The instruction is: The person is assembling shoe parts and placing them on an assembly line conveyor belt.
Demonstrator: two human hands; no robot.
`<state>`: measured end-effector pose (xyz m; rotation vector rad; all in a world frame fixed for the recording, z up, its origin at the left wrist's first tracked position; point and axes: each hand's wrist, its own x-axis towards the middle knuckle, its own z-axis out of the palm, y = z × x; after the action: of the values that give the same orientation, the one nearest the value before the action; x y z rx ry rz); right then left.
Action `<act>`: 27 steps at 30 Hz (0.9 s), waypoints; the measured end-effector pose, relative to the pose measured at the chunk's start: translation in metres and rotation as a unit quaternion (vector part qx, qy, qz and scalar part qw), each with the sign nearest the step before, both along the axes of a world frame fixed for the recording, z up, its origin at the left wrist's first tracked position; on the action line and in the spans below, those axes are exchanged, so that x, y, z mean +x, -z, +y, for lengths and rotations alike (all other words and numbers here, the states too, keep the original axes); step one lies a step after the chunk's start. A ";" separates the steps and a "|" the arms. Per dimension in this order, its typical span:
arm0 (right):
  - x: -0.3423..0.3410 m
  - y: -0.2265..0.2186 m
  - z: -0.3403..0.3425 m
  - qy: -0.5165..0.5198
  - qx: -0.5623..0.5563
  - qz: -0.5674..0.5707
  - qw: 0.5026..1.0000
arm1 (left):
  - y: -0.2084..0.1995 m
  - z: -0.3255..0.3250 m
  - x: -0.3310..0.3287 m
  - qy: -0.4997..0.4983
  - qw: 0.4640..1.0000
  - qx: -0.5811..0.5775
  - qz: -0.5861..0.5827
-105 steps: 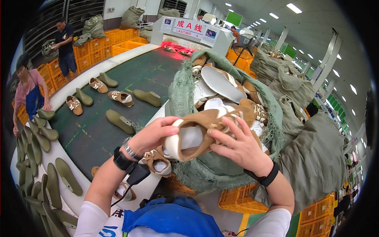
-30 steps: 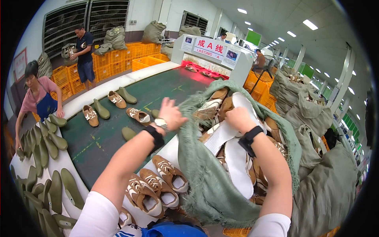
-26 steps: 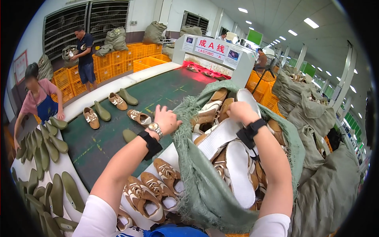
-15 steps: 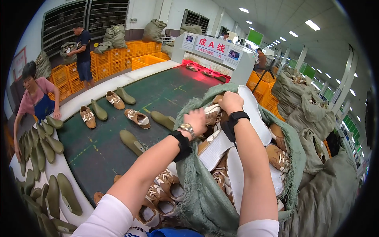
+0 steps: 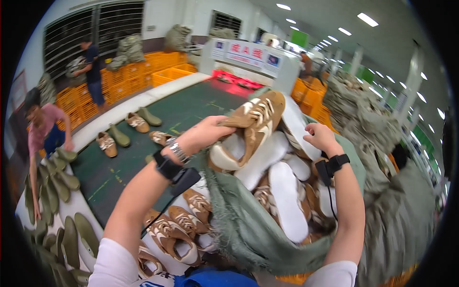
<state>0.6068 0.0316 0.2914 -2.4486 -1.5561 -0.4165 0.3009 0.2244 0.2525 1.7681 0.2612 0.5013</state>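
Observation:
My left hand [image 5: 215, 128] is closed on brown sneaker uppers [image 5: 258, 117] with white laces, raised above the open mouth of a green woven sack [image 5: 239, 210]. They look like a pair, but their overlap hides how they are joined. Inside the sack lie more brown shoe uppers and white sole-shaped pieces [image 5: 288, 203]. My right hand [image 5: 321, 137], fingers curled and nothing visible in them, is over the sack's far right side beside another white piece [image 5: 299, 126]. Several brown sneakers [image 5: 172, 237] lie left of the sack, below my left forearm.
A green conveyor belt [image 5: 186, 112] carries shoes and olive shoe lasts [image 5: 119, 136]. More lasts [image 5: 71, 239] cover the white ledge at left, where a co-worker in pink [image 5: 50, 122] reaches down. Full sacks [image 5: 363, 124] crowd the right; orange crates [image 5: 114, 79] line the back.
My left hand has lifted brown sneaker uppers up out of the sack. My right hand has moved right, away from them. The sack's contents show more openly, and the view has shifted slightly.

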 end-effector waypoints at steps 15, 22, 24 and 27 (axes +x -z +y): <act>0.034 0.057 -0.141 0.112 -0.077 -0.132 0.982 | 0.032 -0.086 0.041 -0.010 0.889 0.429 0.158; -0.003 -0.060 -0.164 -0.111 0.181 0.226 0.951 | 0.008 -0.091 0.025 -0.088 0.879 0.459 -0.092; -0.033 -0.050 -0.151 -0.107 0.201 0.221 0.948 | 0.004 -0.107 0.029 -0.063 0.893 0.437 -0.081; -0.060 -0.041 -0.151 -0.192 0.107 0.466 0.857 | 0.003 -0.140 0.034 -0.016 0.845 0.487 -0.219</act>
<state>0.5467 -0.1196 0.3321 -1.6430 -1.3541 0.5666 0.3351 0.0844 0.2496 2.5401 -0.3692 1.1850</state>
